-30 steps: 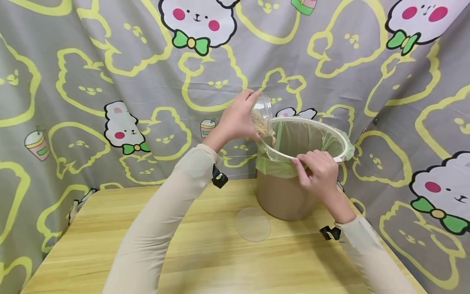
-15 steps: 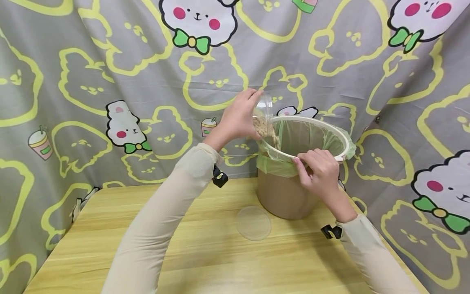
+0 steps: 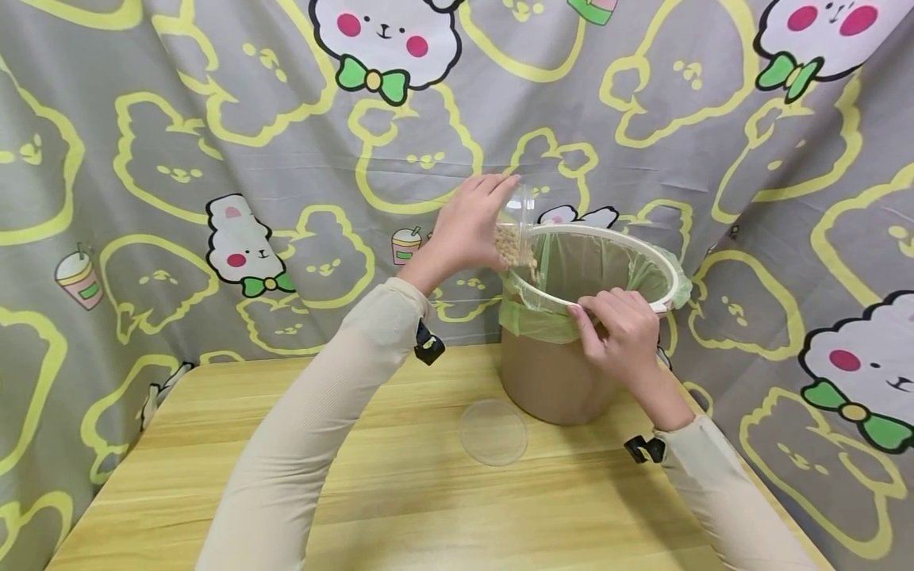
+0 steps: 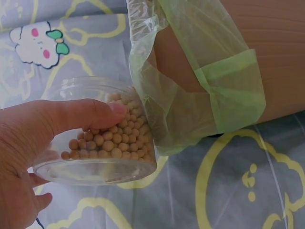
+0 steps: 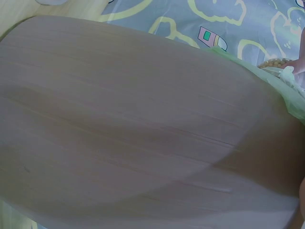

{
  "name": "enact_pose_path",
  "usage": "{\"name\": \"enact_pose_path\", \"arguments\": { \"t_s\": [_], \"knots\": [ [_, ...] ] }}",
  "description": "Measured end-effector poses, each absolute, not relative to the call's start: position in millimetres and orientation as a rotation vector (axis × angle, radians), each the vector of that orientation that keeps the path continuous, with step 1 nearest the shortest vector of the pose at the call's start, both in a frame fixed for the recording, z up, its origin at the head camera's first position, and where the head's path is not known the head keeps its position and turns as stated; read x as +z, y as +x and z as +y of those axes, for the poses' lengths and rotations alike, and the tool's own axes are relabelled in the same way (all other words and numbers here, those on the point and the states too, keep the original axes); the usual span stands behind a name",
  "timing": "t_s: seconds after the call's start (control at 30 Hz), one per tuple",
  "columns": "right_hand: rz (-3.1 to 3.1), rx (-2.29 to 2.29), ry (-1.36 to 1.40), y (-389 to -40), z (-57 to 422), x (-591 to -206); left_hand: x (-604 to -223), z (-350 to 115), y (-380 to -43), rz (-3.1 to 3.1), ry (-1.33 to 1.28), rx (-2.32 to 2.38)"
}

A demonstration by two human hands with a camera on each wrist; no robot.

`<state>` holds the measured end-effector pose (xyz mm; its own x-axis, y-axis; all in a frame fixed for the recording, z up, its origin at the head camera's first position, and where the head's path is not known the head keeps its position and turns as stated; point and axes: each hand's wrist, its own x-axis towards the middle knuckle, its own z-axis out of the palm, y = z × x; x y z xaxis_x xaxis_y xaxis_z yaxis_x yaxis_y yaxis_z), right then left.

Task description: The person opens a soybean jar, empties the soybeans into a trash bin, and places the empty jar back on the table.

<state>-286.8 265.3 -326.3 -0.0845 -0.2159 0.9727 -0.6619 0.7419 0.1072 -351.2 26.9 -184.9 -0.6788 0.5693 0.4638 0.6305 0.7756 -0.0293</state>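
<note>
Head cam: left hand (image 3: pixel 467 226) has a clear jar (image 3: pixel 517 230) gripped, tipped at the rim of the bin (image 3: pixel 553 381); right hand (image 3: pixel 623 329) grips that rim. Left wrist: jar's between thumb and fingers (image 4: pixel 43 201), tan balls (image 4: pixel 116 140) inside. Right wrist: mostly bin wall, can't tell the grip.

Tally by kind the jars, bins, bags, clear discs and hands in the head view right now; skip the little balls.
Jar: 1
Bin: 1
Green bag: 1
Clear disc: 1
Hands: 2 (left hand, right hand)
Total: 6
</note>
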Motion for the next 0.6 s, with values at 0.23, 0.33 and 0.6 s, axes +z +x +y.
{"name": "enact_pose_path", "arguments": {
  "t_s": [0.23,0.33,0.6],
  "knots": [
    [-1.651,0.436,0.710,-287.2,265.7,-326.5,-187.1,29.4,-352.6,-2.485,-0.916,-0.169],
    [-1.651,0.438,0.711,-287.1,265.7,-326.6,-188.2,30.6,-353.4,-2.474,-0.925,-0.168],
    [-1.654,0.441,0.717,-287.5,265.8,-326.6,-190.9,33.0,-353.1,-2.467,-0.935,-0.170]
  ]
}}
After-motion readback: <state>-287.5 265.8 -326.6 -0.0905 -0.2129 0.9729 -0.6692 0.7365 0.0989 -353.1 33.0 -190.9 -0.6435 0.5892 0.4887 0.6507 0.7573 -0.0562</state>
